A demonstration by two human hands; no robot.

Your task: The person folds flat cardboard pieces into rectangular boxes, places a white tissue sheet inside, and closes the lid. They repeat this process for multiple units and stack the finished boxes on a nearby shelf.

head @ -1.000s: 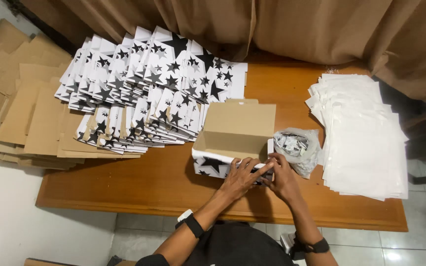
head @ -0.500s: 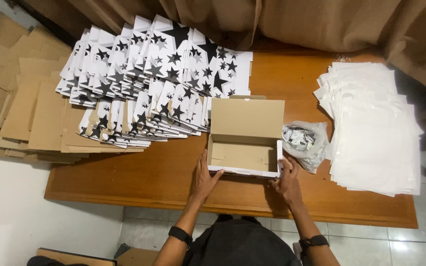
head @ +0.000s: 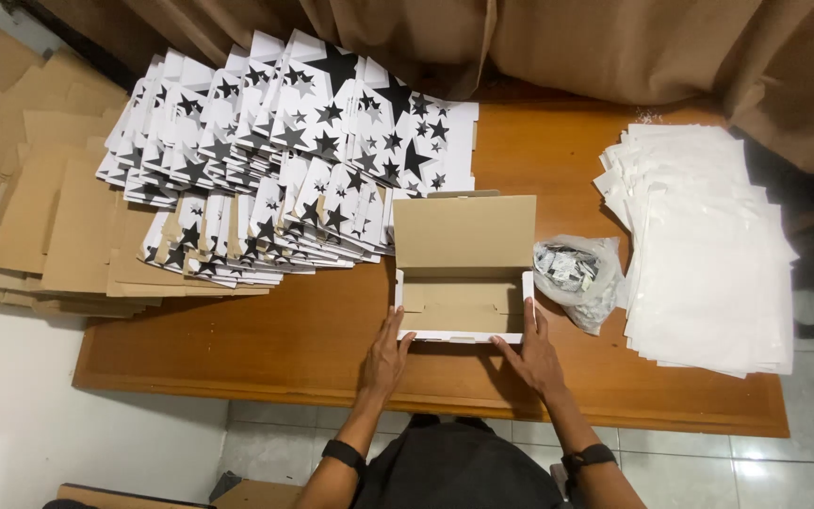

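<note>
Box [head: 462,303] open, long axis left-right | left hand [head: 386,355] at its near-left corner, right hand [head: 531,353] near-right, equally close | fingers spread flat, gripping nothing

Open cardboard box [head: 463,306] on wooden table [head: 266,339], both hands touching its front

- left hand [head: 385,356] lies flat, palm down, fingers stretched forward and slightly spread, thumb angled to the right.
- right hand [head: 532,355] mirrors it, open and flat, fingers pointing forward.
- both forearms reach up from below, each wrist wearing a dark band.
</note>
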